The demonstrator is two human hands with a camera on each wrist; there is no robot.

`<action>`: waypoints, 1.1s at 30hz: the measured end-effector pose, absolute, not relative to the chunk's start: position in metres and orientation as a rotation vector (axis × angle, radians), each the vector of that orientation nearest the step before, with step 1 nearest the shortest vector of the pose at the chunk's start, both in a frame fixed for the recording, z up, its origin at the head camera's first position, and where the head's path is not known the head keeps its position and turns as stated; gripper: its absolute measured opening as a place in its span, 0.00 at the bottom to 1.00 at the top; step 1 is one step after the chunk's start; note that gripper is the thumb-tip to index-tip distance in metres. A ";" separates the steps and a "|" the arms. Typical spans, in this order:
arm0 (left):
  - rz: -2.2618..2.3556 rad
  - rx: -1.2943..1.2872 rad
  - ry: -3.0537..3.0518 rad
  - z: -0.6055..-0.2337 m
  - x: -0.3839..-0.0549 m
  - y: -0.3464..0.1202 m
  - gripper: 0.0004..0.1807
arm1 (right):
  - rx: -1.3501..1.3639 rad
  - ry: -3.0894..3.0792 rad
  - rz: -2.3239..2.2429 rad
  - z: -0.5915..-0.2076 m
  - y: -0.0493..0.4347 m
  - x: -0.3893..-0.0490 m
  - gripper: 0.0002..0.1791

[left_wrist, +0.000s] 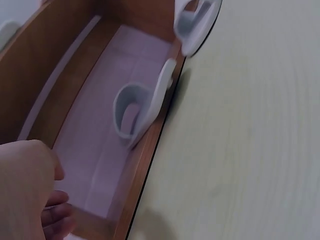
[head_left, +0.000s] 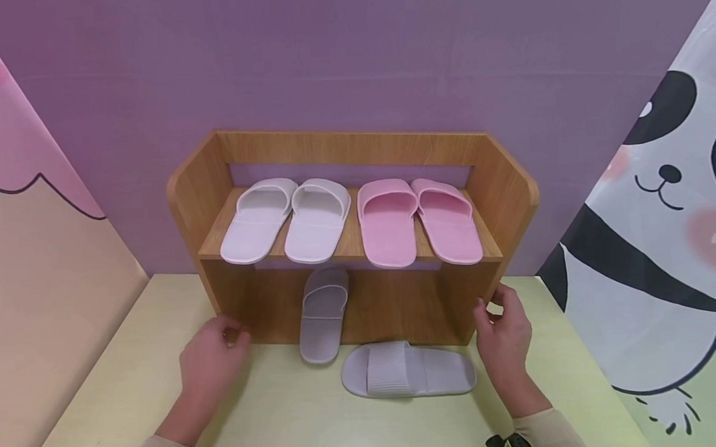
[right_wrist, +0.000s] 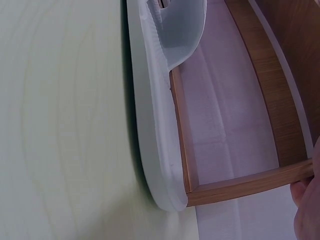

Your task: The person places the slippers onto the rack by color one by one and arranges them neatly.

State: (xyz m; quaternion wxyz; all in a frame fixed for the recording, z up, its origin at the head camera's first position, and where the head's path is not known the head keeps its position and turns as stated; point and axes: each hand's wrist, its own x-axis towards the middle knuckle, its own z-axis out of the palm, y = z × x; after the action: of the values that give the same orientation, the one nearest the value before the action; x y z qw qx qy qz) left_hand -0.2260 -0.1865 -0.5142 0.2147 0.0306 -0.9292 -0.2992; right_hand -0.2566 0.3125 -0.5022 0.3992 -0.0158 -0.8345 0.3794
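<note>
A wooden two-tier shoe rack (head_left: 354, 153) stands before me. My left hand (head_left: 213, 356) holds the lower front edge of its left side panel, fingers curled. At the opposite side, my right hand (head_left: 502, 331) pinches the right panel between thumb and fingers. On the upper shelf sit a pair of white slippers, the left (head_left: 254, 222) and right (head_left: 317, 222), beside two pink slippers (head_left: 388, 225) (head_left: 452, 222). One greyish-lilac slipper (head_left: 323, 320) lies in the lower tier, its heel past the front edge. Its mate (head_left: 441, 370) lies crosswise on the table, close along the rack's front.
The pale wood-grain table (head_left: 320, 435) carries the rack. Behind it rises a purple backdrop (head_left: 349, 62). Cartoon-printed panels flank the table, a pink and beige one (head_left: 37, 254) at left and a panda one (head_left: 658, 268) at right.
</note>
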 end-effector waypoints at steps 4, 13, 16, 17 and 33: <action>-0.879 0.205 -2.533 -0.514 -0.228 -0.199 0.08 | -0.044 -2.115 0.959 -0.501 0.312 -0.257 0.17; -1.132 0.245 -2.432 -0.517 -0.242 -0.210 0.28 | -0.054 -2.124 0.969 -0.500 0.310 -0.257 0.18; -1.196 0.203 -2.391 -0.517 -0.245 -0.211 0.33 | -0.056 -2.126 0.975 -0.500 0.310 -0.256 0.18; -1.206 0.197 -2.378 -0.517 -0.246 -0.212 0.34 | -0.057 -2.128 0.977 -0.500 0.310 -0.256 0.18; -1.161 0.057 -2.198 -0.522 -0.255 -0.214 0.17 | -0.101 -2.250 1.041 -0.492 0.313 -0.245 0.19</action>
State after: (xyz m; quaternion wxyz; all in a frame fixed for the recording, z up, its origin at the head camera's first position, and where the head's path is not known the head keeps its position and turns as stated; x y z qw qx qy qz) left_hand -0.2546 -0.2138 -0.5215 0.3218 0.0219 -0.8370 -0.4421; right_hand -0.2453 0.3126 -0.4917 0.3242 -0.0386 -0.8579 0.3968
